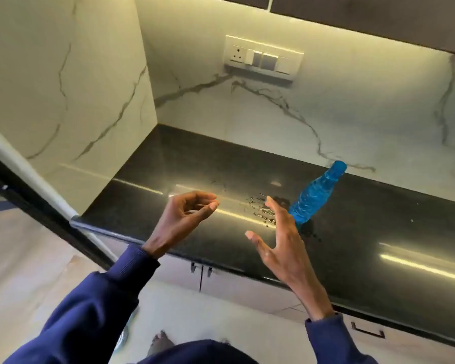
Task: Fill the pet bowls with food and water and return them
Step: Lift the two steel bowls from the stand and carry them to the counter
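Observation:
A blue plastic water bottle (316, 194) with its cap on stands on the black countertop (168, 164) against the marble wall. My right hand (279, 248) hovers just left of the bottle, fingers spread and straight, holding nothing and apart from the bottle. My left hand (184, 216) floats above the counter's front edge with fingers loosely curled and empty. A metal rim (124, 337), perhaps a pet bowl, peeks out on the floor behind my left sleeve. Most of it is hidden.
Spilled water droplets (260, 208) lie on the counter between my hands. A switch and socket panel (263, 57) sits on the back wall. Cabinet doors with handles (201, 269) run below the counter. My bare foot (159, 344) is on the light floor.

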